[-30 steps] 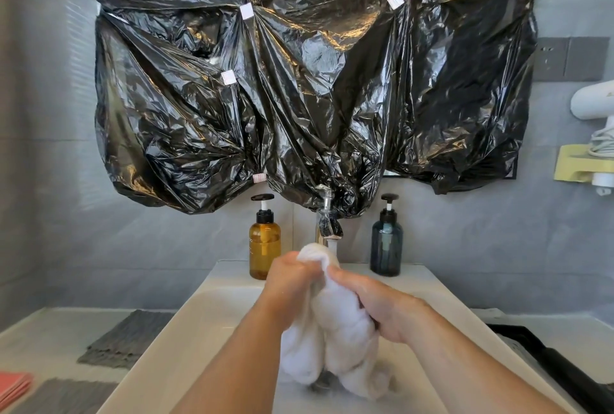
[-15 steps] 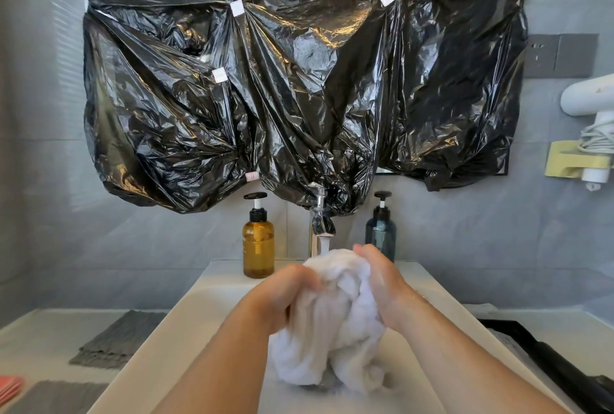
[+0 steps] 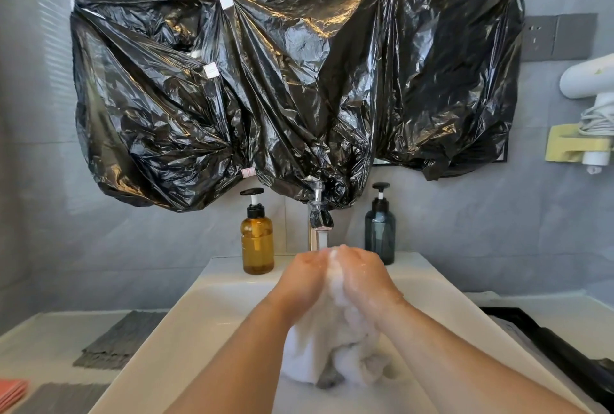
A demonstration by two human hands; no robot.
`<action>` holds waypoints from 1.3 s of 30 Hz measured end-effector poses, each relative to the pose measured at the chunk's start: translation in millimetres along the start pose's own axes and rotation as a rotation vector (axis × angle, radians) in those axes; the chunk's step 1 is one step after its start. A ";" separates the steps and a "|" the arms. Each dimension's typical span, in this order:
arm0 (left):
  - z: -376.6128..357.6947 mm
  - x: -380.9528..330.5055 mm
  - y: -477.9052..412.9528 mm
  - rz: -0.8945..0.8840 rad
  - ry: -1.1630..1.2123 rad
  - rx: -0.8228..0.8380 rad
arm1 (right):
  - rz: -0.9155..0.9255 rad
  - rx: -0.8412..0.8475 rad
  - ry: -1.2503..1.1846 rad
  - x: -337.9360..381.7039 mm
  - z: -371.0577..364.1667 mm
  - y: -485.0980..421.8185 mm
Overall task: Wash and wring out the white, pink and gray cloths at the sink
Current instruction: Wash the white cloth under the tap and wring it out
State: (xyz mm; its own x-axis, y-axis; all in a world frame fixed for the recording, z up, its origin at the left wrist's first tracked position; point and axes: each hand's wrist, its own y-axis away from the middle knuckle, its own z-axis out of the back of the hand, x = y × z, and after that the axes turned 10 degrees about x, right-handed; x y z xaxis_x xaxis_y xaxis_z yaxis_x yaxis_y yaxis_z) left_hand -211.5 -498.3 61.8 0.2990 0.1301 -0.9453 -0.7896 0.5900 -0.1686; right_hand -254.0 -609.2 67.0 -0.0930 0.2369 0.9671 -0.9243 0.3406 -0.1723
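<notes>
The wet white cloth (image 3: 335, 344) hangs bunched over the white sink (image 3: 212, 307), its top squeezed between both hands under the running faucet (image 3: 319, 214). My left hand (image 3: 304, 275) grips its left side and my right hand (image 3: 363, 275) grips its right side, knuckles up and close together. A gray cloth (image 3: 123, 340) lies folded on the counter left of the sink. Another gray cloth (image 3: 59, 397) lies nearer, and the pink cloth (image 3: 11, 392) shows at the bottom left edge.
An amber pump bottle (image 3: 257, 240) and a dark blue pump bottle (image 3: 379, 234) stand on the sink's back rim beside the faucet. Black plastic sheeting (image 3: 282, 81) covers the wall above. A black tray (image 3: 561, 347) lies on the right counter. A white hair dryer (image 3: 591, 81) hangs at right.
Both hands have risen and closed together over the top of the white cloth, right under the water stream. The cloth now hangs mostly below them.
</notes>
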 end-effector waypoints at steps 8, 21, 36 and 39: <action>21.8 4.8 12.0 0.484 0.026 0.380 | 0.032 -0.218 -0.209 3.4 23.0 -15.9; 21.3 -8.0 8.8 0.063 0.393 -0.209 | -0.202 0.552 -0.057 -17.4 7.4 -4.7; 19.6 -9.6 20.7 0.326 0.124 0.139 | 0.037 0.110 -0.308 -5.1 16.1 -13.3; 23.6 -3.6 8.8 0.244 0.488 -0.036 | 0.136 0.042 -0.129 -5.0 14.4 -10.1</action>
State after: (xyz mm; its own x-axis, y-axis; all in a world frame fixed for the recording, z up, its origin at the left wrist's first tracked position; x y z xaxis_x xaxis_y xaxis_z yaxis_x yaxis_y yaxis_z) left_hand -206.9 -474.7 70.2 -0.1713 -0.1301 -0.9766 -0.8254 0.5602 0.0701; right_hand -249.6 -626.9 66.6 -0.2627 0.1589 0.9517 -0.9142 0.2744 -0.2982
